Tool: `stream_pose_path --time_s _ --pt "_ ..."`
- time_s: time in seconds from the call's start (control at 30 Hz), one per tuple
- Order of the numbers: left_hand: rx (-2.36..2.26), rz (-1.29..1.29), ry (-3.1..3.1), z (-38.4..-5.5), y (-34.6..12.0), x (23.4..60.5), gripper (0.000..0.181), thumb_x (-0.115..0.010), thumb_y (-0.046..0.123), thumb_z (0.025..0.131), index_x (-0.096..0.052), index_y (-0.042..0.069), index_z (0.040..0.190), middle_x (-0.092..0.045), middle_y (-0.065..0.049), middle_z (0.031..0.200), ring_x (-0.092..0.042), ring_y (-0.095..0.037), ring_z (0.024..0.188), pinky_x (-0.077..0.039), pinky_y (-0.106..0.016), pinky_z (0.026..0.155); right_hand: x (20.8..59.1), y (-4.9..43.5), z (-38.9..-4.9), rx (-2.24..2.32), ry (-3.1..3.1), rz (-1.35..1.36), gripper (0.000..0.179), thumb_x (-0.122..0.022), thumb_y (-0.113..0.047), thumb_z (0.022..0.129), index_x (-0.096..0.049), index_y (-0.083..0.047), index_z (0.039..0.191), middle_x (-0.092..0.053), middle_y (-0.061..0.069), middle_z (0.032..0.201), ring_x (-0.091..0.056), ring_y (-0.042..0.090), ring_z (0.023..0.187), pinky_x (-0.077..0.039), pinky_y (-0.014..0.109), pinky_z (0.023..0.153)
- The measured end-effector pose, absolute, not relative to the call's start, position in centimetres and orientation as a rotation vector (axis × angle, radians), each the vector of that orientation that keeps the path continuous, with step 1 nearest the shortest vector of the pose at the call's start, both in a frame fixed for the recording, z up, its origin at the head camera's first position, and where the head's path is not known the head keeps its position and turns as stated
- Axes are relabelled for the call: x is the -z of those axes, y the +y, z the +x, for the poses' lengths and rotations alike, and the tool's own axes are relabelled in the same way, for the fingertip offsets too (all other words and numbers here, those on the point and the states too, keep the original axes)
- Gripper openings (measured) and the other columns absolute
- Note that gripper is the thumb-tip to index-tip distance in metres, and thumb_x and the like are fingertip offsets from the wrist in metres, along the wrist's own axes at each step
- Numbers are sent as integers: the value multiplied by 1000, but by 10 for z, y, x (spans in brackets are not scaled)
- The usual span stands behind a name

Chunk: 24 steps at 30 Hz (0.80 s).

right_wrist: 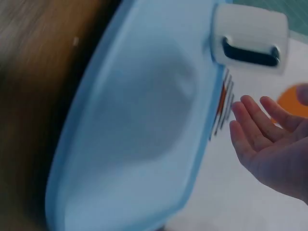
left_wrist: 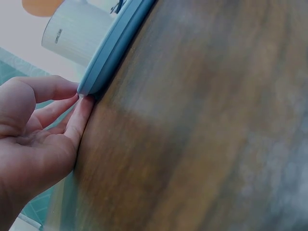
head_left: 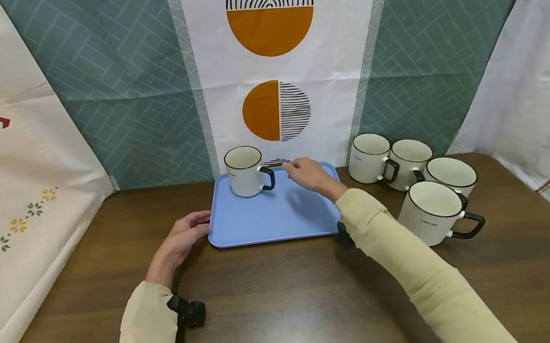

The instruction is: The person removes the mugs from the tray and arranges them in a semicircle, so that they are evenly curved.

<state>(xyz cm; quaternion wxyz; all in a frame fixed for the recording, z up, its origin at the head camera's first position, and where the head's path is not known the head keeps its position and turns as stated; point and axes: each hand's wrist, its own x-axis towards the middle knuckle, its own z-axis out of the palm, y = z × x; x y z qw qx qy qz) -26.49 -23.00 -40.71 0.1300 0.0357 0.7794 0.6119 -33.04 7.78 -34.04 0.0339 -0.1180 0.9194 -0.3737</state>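
A blue rectangular tray (head_left: 272,223) lies on the table, with a white mug (head_left: 245,175) standing on its back left part. The mug has a black rim and a black handle facing right. At the tray's left edge, my left hand (head_left: 185,236) pinches the rim, thumb tip and fingertips right at it in the left wrist view. My right hand (head_left: 310,176) hovers over the tray's back right part, to the right of the mug. Its fingers (right_wrist: 255,130) are loosely bent and hold nothing in the right wrist view.
Several similar mugs stand grouped to the tray's right, including a front mug (head_left: 430,216) with its handle facing right. A patterned cloth wall (head_left: 132,86) rises behind the wooden table (head_left: 276,315). A white cloth with floral prints (head_left: 10,237) borders the left side.
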Motion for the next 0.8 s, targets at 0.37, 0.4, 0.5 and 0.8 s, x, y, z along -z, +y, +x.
stream_pose_path --time_s 0.37,0.4,0.5,0.8 --pt "-1766 114 2273 -261 -232 405 53 -49 4 98 -28 -11 145 -32 -31 144 -35 -40 130 -28 -49 110 373 30 -339 1477 2727 -291 51 -37 -41 104 -67 1 104 -65 14 104 -53 21 89 -41 33 78" --pt "-1751 120 2284 -260 -233 406 54 -49 4 98 -28 -11 145 -32 -31 144 -35 -41 130 -28 -49 110 375 27 -339 1491 2719 -292 52 -37 -41 104 -68 1 102 -66 14 103 -54 21 89 -42 33 78" --pt "-1735 127 2289 -260 -235 408 53 -49 5 98 -29 -11 144 -32 -31 144 -35 -41 130 -28 -50 110 378 21 -336 1625 2662 -254 49 -39 -39 104 -69 0 98 -68 13 99 -59 23 92 -45 35 81" --pt "-1766 158 2277 -265 -233 409 53 -48 3 98 -29 -12 144 -32 -31 144 -35 -41 130 -28 -49 110 374 16 -342 1778 2498 -300 45 -43 -28 104 -64 8 87 -51 4 63 -48 18 65 -43 30 69"
